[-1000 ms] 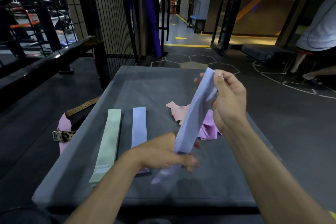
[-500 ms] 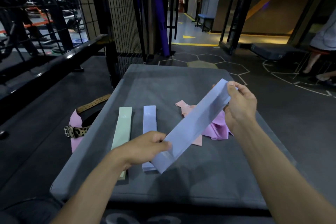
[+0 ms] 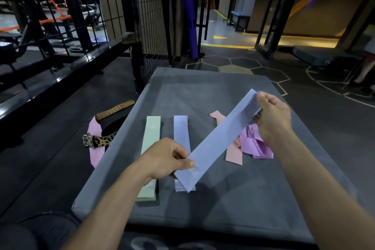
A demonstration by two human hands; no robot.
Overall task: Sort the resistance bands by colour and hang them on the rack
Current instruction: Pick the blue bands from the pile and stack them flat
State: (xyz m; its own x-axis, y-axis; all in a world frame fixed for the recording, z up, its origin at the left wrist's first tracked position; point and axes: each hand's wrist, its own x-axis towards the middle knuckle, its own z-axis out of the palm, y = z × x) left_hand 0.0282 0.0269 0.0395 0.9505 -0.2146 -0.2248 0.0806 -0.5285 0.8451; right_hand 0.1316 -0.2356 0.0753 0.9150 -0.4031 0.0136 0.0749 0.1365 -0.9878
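Stretching between both pinching hands, left hand (image 3: 162, 158) and right hand (image 3: 274, 119), hangs the lilac band (image 3: 219, 140).

green band (image 3: 151, 144) | lilac bands (image 3: 219, 140) | peach band (image 3: 233, 153) | leopard-print belt (image 3: 101, 141)

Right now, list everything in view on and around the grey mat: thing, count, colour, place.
Grey padded mat: 1, grey, centre, bearing the bands.
Held lavender resistance band: 1, pale blue-lavender, stretched diagonally between both hands above the mat.
Flat lavender resistance band: 1, lavender, lying straight on the mat, right of the green one.
Pale green resistance band: 1, mint green, lying straight, leftmost on the mat.
Peach resistance band: 1, peach, partly under the held band.
Crumpled pink-purple band heap: count unclear, pink-purple, right of the peach band.
Leopard-print belt: 1, tan, black and pink, on the floor left of the mat.
Black wire-grid rack: 1, black, behind the mat.
Left hand: pinches the held band's near end.
Right hand: grips its far end.
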